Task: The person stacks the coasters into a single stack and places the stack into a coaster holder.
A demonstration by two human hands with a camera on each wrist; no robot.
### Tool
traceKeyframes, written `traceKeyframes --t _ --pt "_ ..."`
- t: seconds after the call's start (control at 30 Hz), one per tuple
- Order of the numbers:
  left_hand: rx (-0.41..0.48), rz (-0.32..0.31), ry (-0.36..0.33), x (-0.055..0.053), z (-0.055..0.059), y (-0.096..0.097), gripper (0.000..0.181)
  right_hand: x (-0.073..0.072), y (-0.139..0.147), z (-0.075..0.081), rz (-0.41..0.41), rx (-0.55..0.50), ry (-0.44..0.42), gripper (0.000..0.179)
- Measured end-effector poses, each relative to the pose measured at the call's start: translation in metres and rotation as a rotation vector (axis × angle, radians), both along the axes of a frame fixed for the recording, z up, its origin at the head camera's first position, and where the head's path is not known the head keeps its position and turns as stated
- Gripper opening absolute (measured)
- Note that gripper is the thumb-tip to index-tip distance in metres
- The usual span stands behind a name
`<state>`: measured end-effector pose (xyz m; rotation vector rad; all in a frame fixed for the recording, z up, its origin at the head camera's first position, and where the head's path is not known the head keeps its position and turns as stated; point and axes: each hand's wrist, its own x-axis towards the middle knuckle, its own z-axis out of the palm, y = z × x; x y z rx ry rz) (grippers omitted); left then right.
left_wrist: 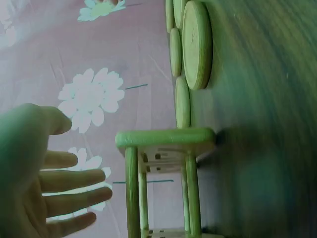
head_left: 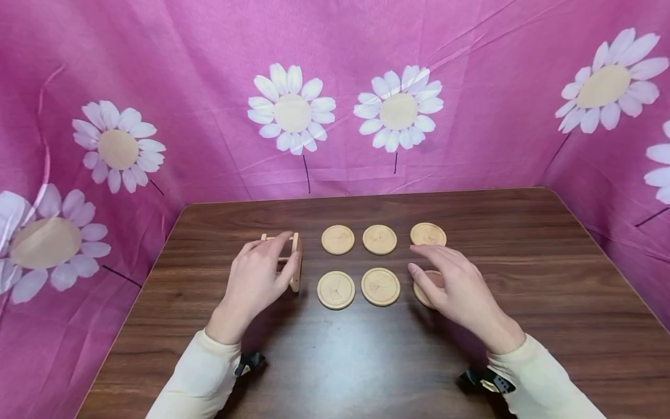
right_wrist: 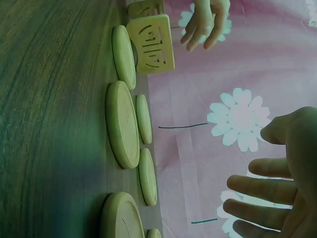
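My left hand [head_left: 256, 276] hovers over a small wooden coaster rack [head_left: 295, 281], its fingers spread and holding nothing. In the left wrist view the rack [left_wrist: 166, 138] shows end panels joined by thin rods; the right wrist view shows cut-out slots in its panel [right_wrist: 157, 45]. Round wooden coasters lie flat in two rows of three to the right, several with a fine leaf drawing, such as the front left coaster [head_left: 335, 290]. Above the right column is my right hand [head_left: 460, 285], fingers loosely extended, partly hiding the front right coaster [head_left: 421, 295]. The back right coaster [head_left: 428, 234] lies just beyond its fingertips.
Everything rests on a dark wood-grain table [head_left: 324, 361]. Behind and along both sides hangs a pink cloth [head_left: 340, 35] with large white daisies. Black straps with small fittings [head_left: 487, 379] sit at both wrists, by the cream sleeves [head_left: 544, 378].
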<state>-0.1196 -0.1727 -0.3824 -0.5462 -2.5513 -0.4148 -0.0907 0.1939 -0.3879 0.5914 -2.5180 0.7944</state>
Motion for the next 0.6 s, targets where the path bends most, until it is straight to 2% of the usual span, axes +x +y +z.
traceKeyframes --t 0.17,0.3,0.47,0.6 --pt "0.08 -0.053 -0.018 -0.002 0.004 -0.009 0.033 -0.003 -0.002 -0.002 0.02 -0.04 -0.007 0.033" --pt "0.133 -0.116 -0.092 -0.003 0.005 -0.018 0.029 -0.005 -0.004 -0.006 0.066 -0.091 -0.052 0.036" --pt "0.16 -0.151 -0.178 -0.006 0.001 -0.027 0.031 -0.008 -0.009 -0.009 0.109 -0.117 -0.115 0.04" --pt "0.167 -0.182 -0.173 -0.009 -0.004 -0.036 0.032 -0.01 -0.014 -0.013 0.131 -0.117 -0.132 0.042"
